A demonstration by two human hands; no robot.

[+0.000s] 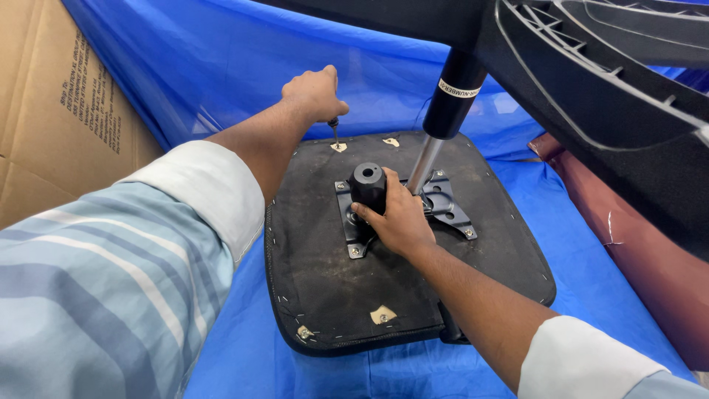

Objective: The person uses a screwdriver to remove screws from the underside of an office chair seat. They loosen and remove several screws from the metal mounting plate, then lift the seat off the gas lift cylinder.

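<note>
A crinkled blue plastic sheet (221, 66) is covering the work surface and rising up behind it at the far side. A brown cardboard box (44, 111) is standing at the left, and a dark red padded piece (650, 258) is lying along the right edge under even, soft light.

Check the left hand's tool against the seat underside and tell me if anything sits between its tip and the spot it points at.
Nothing visible does. The left hand holds a small tool upright, its tip at a torn patch near the far edge of the black seat underside. The right hand grips the black knob on the metal plate, off to the side.
</note>
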